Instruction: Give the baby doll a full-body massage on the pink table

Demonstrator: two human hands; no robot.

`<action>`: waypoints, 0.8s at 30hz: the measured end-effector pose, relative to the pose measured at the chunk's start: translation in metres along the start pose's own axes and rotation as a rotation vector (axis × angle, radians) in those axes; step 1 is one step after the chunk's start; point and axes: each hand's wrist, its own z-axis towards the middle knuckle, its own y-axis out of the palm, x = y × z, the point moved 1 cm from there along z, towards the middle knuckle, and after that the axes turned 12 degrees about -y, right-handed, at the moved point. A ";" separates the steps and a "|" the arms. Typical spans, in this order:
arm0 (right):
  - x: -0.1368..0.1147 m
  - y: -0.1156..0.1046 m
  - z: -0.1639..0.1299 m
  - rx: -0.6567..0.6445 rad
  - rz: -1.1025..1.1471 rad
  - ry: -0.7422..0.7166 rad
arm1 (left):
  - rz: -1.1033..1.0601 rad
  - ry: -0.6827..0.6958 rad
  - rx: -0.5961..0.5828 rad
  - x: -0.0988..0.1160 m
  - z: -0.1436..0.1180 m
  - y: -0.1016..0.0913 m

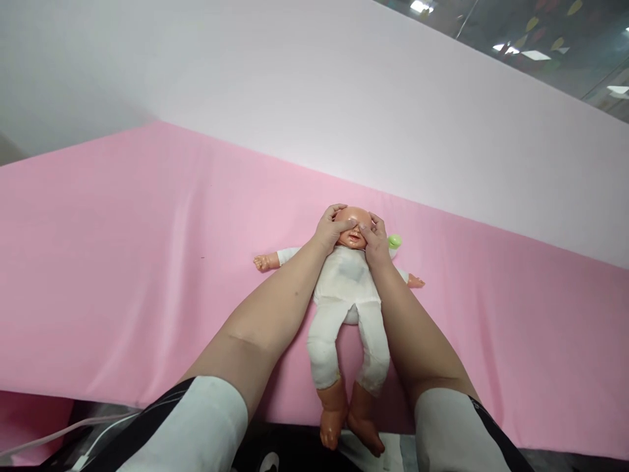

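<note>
1. my left hand [334,226] is curved around one side of the doll's head, thumb laid across the eye toward the nose and fingers wrapped at the temple
2. my right hand [376,239] cups the other side the same way, its thumb over the other eye, the tip near my left thumb, so the head sits held between my two palms
3. the doll [350,278] lies on its back on the table, head away from me, mouth showing below my thumbs
4. its body is white cloth with a greyish patch [351,270] on the chest, and its arms reach out to either side, past my forearms
5. just beside my right hand is a light green round thing [394,241]; i cannot tell what it is
6. the doll's legs point toward me, slightly apart, and its bare feet [334,416] reach past the near edge of the table
7. pink cloth [122,262] covers the table, with a few soft creases
8. my white sleeves [196,426] with black stripes show at the bottom, a white cable [105,429] near the left one
9. beyond the table stands a white wall [319,85], with dark glass [506,39] above it at the right
</note>
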 end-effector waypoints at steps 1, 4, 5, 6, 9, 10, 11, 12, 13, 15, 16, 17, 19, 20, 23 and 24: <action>0.003 -0.001 0.001 -0.002 -0.039 -0.008 | 0.012 0.001 0.005 -0.001 0.001 0.000; 0.012 -0.004 0.003 -0.005 -0.139 -0.020 | 0.050 -0.012 0.014 -0.005 0.003 0.001; 0.013 -0.005 0.003 -0.007 -0.167 -0.027 | 0.058 -0.015 0.017 -0.006 0.003 0.001; 0.014 -0.006 0.003 -0.007 -0.190 -0.033 | 0.061 -0.019 0.019 -0.007 0.003 0.001; 0.014 -0.006 0.002 0.012 -0.228 -0.036 | 0.036 -0.032 0.015 -0.009 0.004 0.001; 0.013 -0.005 0.001 0.023 -0.228 -0.031 | 0.026 -0.039 0.014 -0.009 0.004 0.000; 0.013 -0.005 0.001 0.035 -0.222 -0.024 | 0.016 -0.047 0.016 -0.010 0.005 0.000; 0.013 -0.004 0.001 0.048 -0.209 -0.016 | 0.007 -0.055 0.018 -0.010 0.005 0.000; 0.013 -0.004 0.001 0.056 -0.194 -0.010 | -0.002 -0.065 0.020 -0.010 0.006 -0.001; 0.015 -0.004 0.002 0.063 -0.162 -0.006 | -0.020 -0.080 0.025 -0.010 0.008 -0.002; 0.016 -0.004 0.002 0.064 -0.147 -0.006 | -0.030 -0.083 0.026 -0.010 0.008 -0.003; 0.016 -0.005 0.002 0.063 -0.132 -0.007 | -0.038 -0.084 0.026 -0.010 0.009 -0.003; 0.018 -0.006 0.002 0.053 -0.113 -0.013 | -0.039 -0.081 0.027 -0.010 0.010 -0.005; 0.018 -0.006 0.002 0.042 -0.110 -0.016 | -0.032 -0.079 0.028 -0.011 0.010 -0.006; 0.017 -0.004 0.001 0.014 -0.116 -0.009 | 0.017 -0.066 0.040 -0.014 0.013 -0.010; 0.017 -0.003 0.001 0.008 -0.114 0.003 | 0.042 -0.055 0.045 -0.015 0.014 -0.012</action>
